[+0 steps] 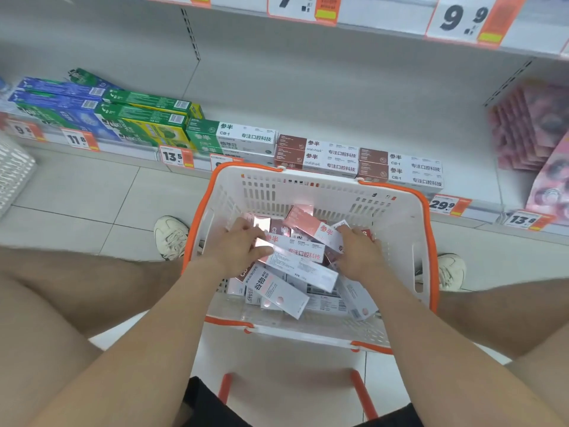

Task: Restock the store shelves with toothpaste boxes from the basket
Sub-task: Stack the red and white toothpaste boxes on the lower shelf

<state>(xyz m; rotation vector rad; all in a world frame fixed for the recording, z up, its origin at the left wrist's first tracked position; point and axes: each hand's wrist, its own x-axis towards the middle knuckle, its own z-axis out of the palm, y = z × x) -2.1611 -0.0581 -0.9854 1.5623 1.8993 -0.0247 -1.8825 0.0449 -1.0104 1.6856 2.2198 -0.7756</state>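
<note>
White, orange-rimmed basket (308, 192) holds jumbled toothpaste boxes (277, 292); left hand (243, 246) grips top box (300, 255), right hand (360, 252) unclear.

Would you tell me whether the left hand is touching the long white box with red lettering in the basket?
Touching. The head view shows the left hand pinching the end of the long white box between thumb and fingers.

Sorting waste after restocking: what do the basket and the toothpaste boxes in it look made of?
Basket: moulded plastic, matte white with an orange rim; the slotted walls suggest it. Toothpaste boxes: likely thin printed cardboard, given the sharp folded edges; the pink panels shine, perhaps foil or a gloss coating.
</note>
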